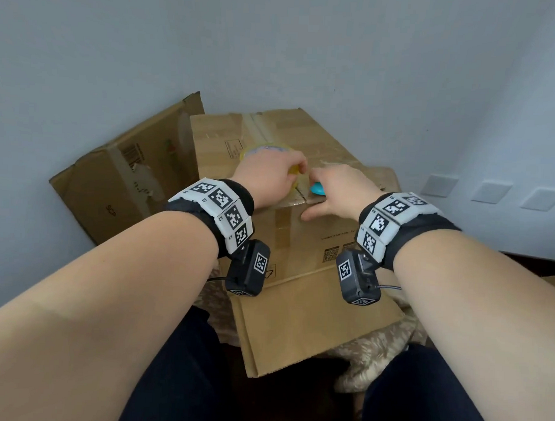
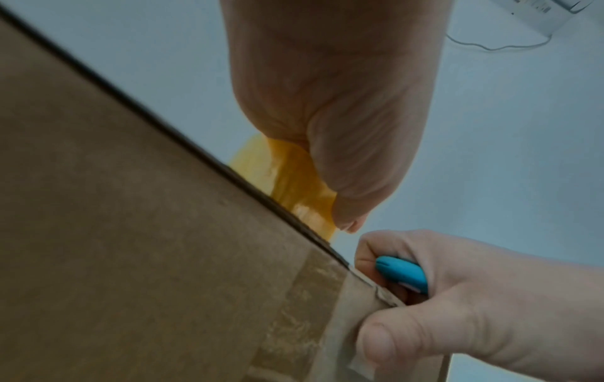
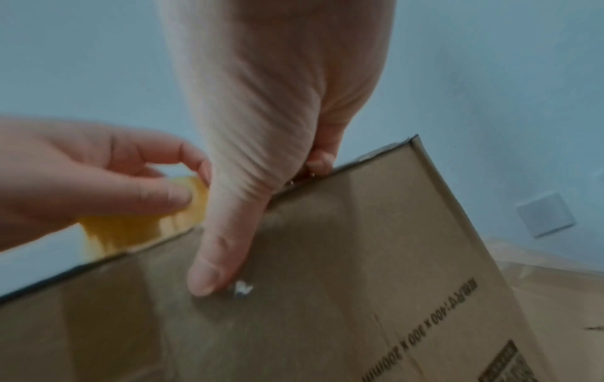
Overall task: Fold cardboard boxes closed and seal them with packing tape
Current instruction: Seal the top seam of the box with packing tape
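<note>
Nearest the person, a loose flat cardboard sheet (image 1: 310,318) lies across a patterned cushion (image 1: 375,349), its far edge against the front of the cardboard box (image 1: 303,239). At the box's top front edge the left hand (image 1: 271,175) pinches a strip of yellowish packing tape (image 2: 287,178) between thumb and fingers, and the roll of tape (image 1: 265,148) sits on the lid behind it. Just beside it, the right hand (image 1: 336,190) curls round a blue cutter (image 1: 318,189), thumb pressed on the box's front face. A second, torn box (image 1: 126,180) leans against the wall (image 1: 275,52) behind, left.
</note>
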